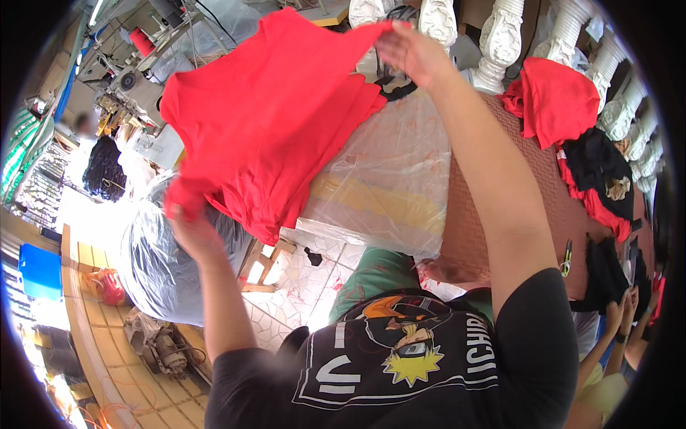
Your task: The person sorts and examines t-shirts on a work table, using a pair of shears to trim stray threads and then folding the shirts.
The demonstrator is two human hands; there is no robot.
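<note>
In the head view, the person's left hand [194,234] and right hand [413,56] hold a red knit garment [250,93] spread between them. It hangs in the air over a loose stack of red cloth [343,136], which lies on a clear plastic-covered block [386,171] beside the brown textured desk [493,200]. The right fingers are closed in a pinch on a drawn-out corner, with the fabric pulled into a taut point. The left fingers look closed around a bunched edge at the near left, though blur hides exactly how they grip.

The step in hand seems to be opening out this one piece above the stack. From this pose, a lowering would call for both hands to come down together, keeping the edge stretched so that the middle does not fold under, and for the fingers to let go only once the cloth lies flat. The bunched left side would probably need smoothing; the stack's uneven edges could make the piece slip or sit crooked.
</note>
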